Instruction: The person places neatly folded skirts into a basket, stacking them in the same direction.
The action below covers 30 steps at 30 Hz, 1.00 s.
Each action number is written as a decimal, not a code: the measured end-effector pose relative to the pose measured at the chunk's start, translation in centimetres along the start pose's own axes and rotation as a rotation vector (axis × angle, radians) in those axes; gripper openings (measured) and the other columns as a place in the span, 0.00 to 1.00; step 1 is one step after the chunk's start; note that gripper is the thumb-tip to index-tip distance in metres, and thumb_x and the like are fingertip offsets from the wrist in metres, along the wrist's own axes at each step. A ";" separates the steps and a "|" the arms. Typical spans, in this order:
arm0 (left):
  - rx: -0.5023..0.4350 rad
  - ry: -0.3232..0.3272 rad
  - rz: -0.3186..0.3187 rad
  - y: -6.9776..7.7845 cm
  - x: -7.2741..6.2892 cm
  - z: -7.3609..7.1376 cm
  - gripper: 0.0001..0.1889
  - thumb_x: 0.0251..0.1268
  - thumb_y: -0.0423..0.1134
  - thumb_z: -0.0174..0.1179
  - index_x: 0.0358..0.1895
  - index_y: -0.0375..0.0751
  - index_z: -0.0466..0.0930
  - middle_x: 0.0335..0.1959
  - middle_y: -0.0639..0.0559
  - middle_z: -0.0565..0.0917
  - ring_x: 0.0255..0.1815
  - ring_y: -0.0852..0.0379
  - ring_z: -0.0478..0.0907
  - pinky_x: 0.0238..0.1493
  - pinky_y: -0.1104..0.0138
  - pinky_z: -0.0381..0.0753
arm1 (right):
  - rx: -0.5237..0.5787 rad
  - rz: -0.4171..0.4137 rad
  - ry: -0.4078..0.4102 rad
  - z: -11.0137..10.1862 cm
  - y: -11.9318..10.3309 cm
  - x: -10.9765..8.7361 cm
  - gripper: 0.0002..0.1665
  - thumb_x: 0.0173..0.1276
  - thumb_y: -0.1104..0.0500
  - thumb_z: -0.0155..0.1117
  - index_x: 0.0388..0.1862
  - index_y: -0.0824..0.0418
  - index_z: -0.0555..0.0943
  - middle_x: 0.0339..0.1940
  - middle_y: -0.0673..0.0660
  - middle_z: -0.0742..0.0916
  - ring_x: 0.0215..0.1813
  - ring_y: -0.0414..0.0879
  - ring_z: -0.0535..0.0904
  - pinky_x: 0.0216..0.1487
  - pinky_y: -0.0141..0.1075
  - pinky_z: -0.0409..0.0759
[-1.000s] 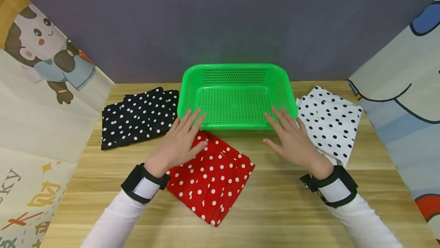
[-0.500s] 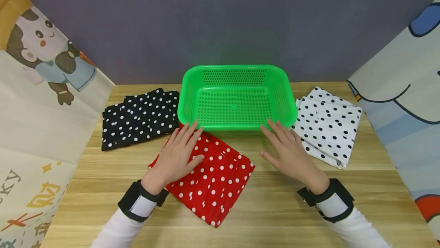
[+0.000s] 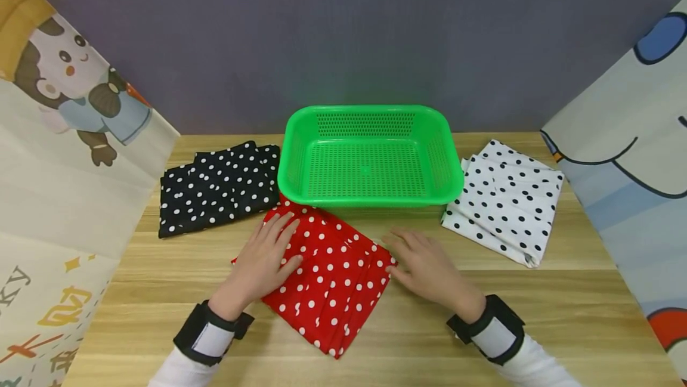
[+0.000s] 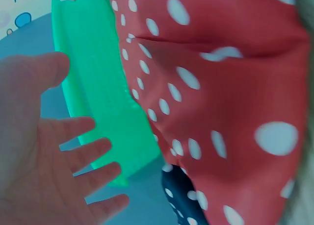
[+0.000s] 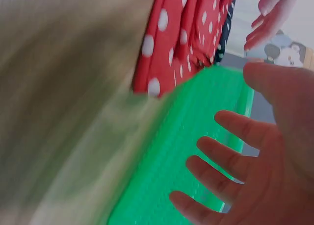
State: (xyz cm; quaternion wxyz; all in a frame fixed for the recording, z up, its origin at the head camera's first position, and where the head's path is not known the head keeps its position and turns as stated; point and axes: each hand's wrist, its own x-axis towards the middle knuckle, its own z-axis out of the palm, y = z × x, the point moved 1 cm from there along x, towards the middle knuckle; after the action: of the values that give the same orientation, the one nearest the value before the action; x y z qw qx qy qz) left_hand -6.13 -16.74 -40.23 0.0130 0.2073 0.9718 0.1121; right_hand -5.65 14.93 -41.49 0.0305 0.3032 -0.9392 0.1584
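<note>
The red cloth lies on the table, just this side of the green basket. Our left hand hangs over its left side, our right hand by its right corner, fingers loose, grasping nothing. We judge this the reach; next calls for pinching its edges.

The left grip partly hides the red cloth towards nine o'clock; the cloth's eleven-o'clock corner is lost at the green basket (under or behind, I can't tell from here).
</note>
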 end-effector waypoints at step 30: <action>0.014 -0.012 -0.088 -2.6 -2.8 2.7 0.29 0.52 0.42 0.65 0.59 0.39 0.71 0.57 0.40 0.72 0.55 0.42 0.70 0.50 0.49 0.75 | 0.060 0.011 -0.169 2.5 -2.4 -0.3 0.25 0.61 0.49 0.62 0.57 0.53 0.76 0.58 0.58 0.75 0.56 0.51 0.71 0.48 0.48 0.75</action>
State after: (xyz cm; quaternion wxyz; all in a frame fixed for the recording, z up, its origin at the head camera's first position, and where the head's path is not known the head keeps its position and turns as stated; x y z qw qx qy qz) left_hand -4.42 -19.56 -43.53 0.0224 0.1652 0.9806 0.1035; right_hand -3.91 12.46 -43.24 -0.0589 0.3113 -0.9349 0.1602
